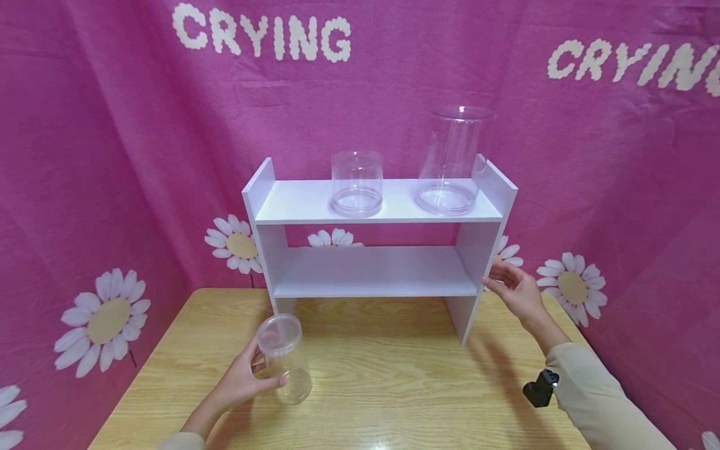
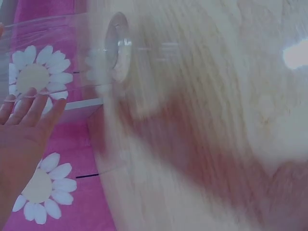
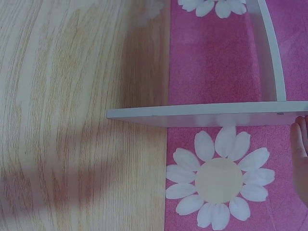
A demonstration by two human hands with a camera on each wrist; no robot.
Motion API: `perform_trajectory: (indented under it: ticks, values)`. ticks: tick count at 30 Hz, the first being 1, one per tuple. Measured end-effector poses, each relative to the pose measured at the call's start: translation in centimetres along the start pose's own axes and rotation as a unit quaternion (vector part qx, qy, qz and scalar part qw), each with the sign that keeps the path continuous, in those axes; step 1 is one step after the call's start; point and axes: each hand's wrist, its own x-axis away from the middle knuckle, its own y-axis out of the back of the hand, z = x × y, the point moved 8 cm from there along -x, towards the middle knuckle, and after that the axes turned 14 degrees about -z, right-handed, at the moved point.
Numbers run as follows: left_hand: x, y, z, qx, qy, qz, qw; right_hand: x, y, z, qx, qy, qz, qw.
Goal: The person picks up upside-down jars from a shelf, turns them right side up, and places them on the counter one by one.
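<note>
In the head view my left hand [image 1: 239,378] grips a clear cylindrical jar [image 1: 289,369] from its left side, thumb across the front. The jar has a translucent round top and stands slightly tilted, low in front of the shelf's left leg. The left wrist view shows the fingers [image 2: 31,113] along the see-through wall of the jar [image 2: 118,48]. At the other side, my right hand [image 1: 517,294] touches the right side panel of a white two-tier shelf [image 1: 374,269]. In the right wrist view its fingers [image 3: 299,137] lie against that panel [image 3: 207,113].
A short clear container [image 1: 357,187] stands mid-left on the top board, and a taller clear container [image 1: 450,169] stands to its right. The shelf sits at the back of a wooden table [image 1: 382,387]. Behind hangs a pink flowered cloth [image 1: 152,137].
</note>
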Motion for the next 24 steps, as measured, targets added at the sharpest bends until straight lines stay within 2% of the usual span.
perform_trajectory:
  ticks: [3,9,12,17,24]
  values:
    - [-0.2,0.6,-0.8,-0.009,-0.017,0.012,0.9997,0.0,0.0,0.0,0.006,-0.002,0.000,1.0000]
    - [-1.3,2.2,-3.1,-0.038,-0.086,0.023,0.9953,0.0,-0.1,-0.2,0.017,-0.009,0.001,0.9998]
    - [-1.9,2.9,-4.4,-0.049,-0.109,0.024,0.9925,0.1,-0.1,-0.3,0.019,-0.012,0.001,0.9998]
    - [-2.8,3.8,-7.5,-0.061,-0.136,0.034,0.9883,0.2,0.0,-0.2,0.033,-0.006,0.000,0.9994]
    - [-3.8,4.2,-12.6,-0.034,-0.167,0.054,0.9838,0.0,-0.1,-0.2,0.041,-0.012,0.003,0.9991]
